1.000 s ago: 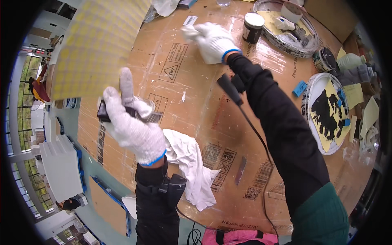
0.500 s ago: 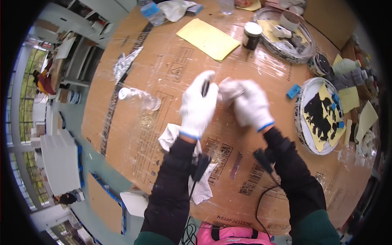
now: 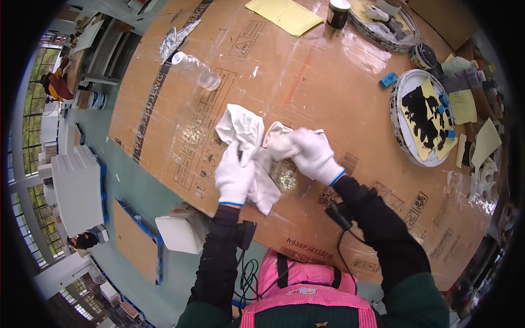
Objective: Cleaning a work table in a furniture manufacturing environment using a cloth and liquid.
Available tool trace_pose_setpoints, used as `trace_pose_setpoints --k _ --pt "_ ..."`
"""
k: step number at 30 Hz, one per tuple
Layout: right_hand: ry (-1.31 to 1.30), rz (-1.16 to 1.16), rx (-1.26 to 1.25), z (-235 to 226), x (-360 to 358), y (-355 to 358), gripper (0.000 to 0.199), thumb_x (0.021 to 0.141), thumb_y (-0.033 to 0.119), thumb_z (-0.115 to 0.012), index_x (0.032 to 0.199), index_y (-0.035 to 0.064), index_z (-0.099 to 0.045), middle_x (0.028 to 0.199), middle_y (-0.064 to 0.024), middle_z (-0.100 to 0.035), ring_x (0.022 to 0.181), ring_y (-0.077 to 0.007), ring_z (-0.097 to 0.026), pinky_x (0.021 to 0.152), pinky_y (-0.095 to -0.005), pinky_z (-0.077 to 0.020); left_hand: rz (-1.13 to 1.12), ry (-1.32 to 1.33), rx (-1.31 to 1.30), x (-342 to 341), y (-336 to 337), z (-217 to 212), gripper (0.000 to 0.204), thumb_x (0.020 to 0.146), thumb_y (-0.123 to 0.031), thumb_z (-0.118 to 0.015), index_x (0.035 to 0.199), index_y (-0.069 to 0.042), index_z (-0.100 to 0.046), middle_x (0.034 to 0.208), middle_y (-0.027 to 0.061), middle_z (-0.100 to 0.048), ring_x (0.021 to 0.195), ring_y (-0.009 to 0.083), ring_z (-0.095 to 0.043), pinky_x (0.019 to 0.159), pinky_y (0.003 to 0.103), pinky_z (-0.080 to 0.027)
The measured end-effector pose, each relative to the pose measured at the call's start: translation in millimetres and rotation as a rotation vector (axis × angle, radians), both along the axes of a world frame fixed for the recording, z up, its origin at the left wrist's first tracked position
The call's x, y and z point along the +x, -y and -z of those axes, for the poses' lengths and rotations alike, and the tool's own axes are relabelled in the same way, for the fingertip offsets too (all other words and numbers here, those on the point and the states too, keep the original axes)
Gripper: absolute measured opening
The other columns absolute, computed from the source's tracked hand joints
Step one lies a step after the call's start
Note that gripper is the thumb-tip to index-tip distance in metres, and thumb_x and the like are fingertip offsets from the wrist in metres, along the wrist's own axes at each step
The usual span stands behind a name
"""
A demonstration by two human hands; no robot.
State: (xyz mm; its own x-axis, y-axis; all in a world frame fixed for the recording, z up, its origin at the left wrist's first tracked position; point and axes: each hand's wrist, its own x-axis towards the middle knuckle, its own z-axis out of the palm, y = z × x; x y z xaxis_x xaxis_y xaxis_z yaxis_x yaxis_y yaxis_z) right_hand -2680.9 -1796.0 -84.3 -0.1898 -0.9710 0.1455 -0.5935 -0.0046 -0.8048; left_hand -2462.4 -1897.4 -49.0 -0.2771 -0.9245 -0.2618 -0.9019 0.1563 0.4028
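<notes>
Both of my hands wear white knit gloves with blue cuffs. My left hand [image 3: 235, 177] closes on a crumpled white cloth [image 3: 240, 124], which spreads above and below its fingers. A small dark thing [image 3: 240, 154] shows between the left thumb and fingers; its kind I cannot make out. To the right, my right hand [image 3: 316, 157] grips a bunched off-white rag [image 3: 280, 143], close against the white cloth. The right fingertips are partly hidden and slightly blurred.
Plastic-wrapped cardboard [image 3: 180, 115] covers the table. A plastic bottle [image 3: 199, 72] lies at left, near crumpled foil [image 3: 178, 39]. At right are a blue block [image 3: 389, 79], a round tray with black residue [image 3: 396, 128] and several bottles. A dark jar [image 3: 338, 13] and yellow paper [image 3: 284, 15] lie far.
Both hands have come nearer to me. My left hand has taken hold of the white cloth that lay under its forearm. The right hand keeps its rag. The view has shifted.
</notes>
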Motion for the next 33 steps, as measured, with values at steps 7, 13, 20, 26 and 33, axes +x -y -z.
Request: trace_pose_setpoints --k 7,13,20,26,33 --pt "-0.293 0.474 -0.009 9 -136 48 0.044 0.096 0.04 -0.052 0.13 0.0159 -0.064 0.134 -0.0148 -0.063 0.119 -0.0336 -0.059 0.103 -0.0476 -0.0446 -0.313 -0.692 -0.102 95 -13 -75 0.041 0.083 0.002 -0.064 0.123 0.005 -0.059 0.113 0.0106 -0.065 0.1 0.0148 -0.062 0.09 0.03 -0.05" --pt "-0.466 0.06 0.283 -57 67 79 0.046 0.092 0.046 -0.047 0.12 0.0151 -0.065 0.126 -0.0102 -0.067 0.117 -0.0311 -0.062 0.098 -0.0653 -0.0376 -0.403 -1.353 0.184 220 -37 -114 0.022 0.099 -0.008 -0.058 0.12 -0.002 -0.059 0.111 0.0072 -0.065 0.102 0.0192 -0.064 0.093 0.033 -0.052" --pt "0.239 -0.636 0.42 -44 263 -51 0.032 0.087 0.027 -0.063 0.118 0.0244 -0.071 0.115 -0.0083 -0.069 0.119 -0.0278 -0.061 0.095 -0.0504 -0.046 -0.631 -1.666 0.599 196 -63 -135 0.006 0.098 -0.019 -0.061 0.097 -0.013 -0.062 0.094 -0.0016 -0.065 0.087 0.0083 -0.061 0.077 0.027 -0.049" --pt "0.639 0.031 -0.065 -41 71 -48 0.029 0.085 0.004 -0.066 0.113 0.0106 -0.069 0.103 -0.0109 -0.073 0.092 -0.0261 -0.07 0.085 -0.0359 -0.0562 -0.838 -1.599 0.359 246 -70 -126 0.011 0.099 -0.024 -0.06 0.093 -0.015 -0.064 0.086 -0.0033 -0.063 0.077 0.0106 -0.059 0.08 0.029 -0.048" --pt "-0.083 -0.221 0.563 -117 -7 -137 0.046 0.088 0.019 -0.063 0.134 0.0136 -0.058 0.107 -0.0177 -0.07 0.093 -0.0364 -0.071 0.082 -0.0433 -0.0568 -0.581 -1.233 0.258 202 -81 -105 0.033 0.088 -0.006 -0.06 0.12 0.003 -0.056 0.114 0.0144 -0.063 0.097 0.0222 -0.066 0.086 0.035 -0.056"
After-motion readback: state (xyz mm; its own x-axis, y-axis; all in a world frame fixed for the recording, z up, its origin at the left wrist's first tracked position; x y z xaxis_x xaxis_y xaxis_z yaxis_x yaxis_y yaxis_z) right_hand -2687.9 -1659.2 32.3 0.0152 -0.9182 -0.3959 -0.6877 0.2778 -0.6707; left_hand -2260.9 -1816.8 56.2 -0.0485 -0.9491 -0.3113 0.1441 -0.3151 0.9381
